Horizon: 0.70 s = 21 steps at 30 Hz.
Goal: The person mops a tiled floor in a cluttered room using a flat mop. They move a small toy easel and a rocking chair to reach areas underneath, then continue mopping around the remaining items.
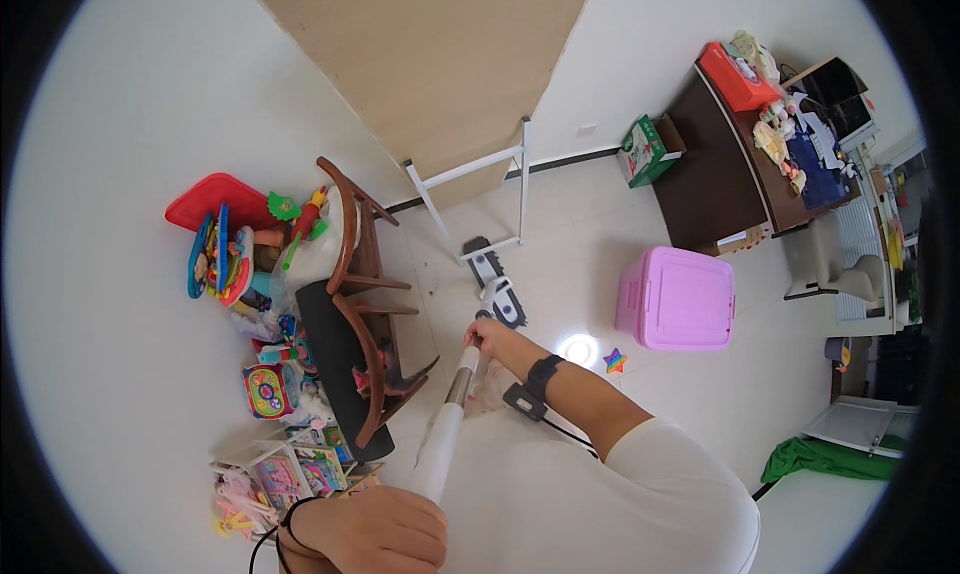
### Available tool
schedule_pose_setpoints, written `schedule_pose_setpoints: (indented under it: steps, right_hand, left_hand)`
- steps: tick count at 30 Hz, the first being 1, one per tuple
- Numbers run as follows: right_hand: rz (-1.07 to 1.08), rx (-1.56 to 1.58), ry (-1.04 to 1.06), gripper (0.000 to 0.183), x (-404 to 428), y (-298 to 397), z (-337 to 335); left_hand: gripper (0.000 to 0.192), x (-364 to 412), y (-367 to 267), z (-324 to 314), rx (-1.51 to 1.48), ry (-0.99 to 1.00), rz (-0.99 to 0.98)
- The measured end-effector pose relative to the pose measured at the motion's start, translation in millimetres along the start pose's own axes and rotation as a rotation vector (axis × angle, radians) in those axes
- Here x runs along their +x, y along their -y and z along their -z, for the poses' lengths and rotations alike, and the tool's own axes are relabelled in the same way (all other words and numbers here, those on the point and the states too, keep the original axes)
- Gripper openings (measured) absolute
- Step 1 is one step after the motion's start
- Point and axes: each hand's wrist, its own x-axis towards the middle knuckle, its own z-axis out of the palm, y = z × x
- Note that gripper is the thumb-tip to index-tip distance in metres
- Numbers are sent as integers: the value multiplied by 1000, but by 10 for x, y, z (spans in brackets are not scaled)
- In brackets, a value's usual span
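A flat mop (pixel 495 281) with a white and grey head and dark fringe rests on the floor, its white pole (pixel 442 443) slanting back towards my body. My right hand (pixel 482 334) is closed around the lower part of the pole, close above the head's joint. At the bottom left, my left hand (pixel 379 533) is closed over the pole's upper end, back of the hand up. The mop head's far end lies at the lower bar of a white metal frame (pixel 472 173), beside or partly under it; which, I cannot tell.
Wooden chairs (pixel 352 274) with a black roll (pixel 337 371) stand left, among toys and a book rack (pixel 289 469). A pink storage box (pixel 688 298), a rainbow star toy (pixel 615 360), a green carton (pixel 646 152) and a brown desk (pixel 709 161) are right. A beige panel (pixel 420 56) stands ahead.
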Motion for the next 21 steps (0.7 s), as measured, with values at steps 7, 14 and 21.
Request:
schedule_pose_setpoints:
  steps: [7, 14, 21]
  right_hand:
    - [2, 348, 177, 4, 149, 454, 111]
    - [62, 468, 383, 9, -342, 223, 732]
    - [-67, 760, 557, 6, -809, -92, 1691]
  left_hand:
    - [21, 348, 359, -28, 37, 117, 31]
    - [26, 699, 332, 113, -122, 310, -14]
    - [27, 1058, 448, -3, -321, 515, -125]
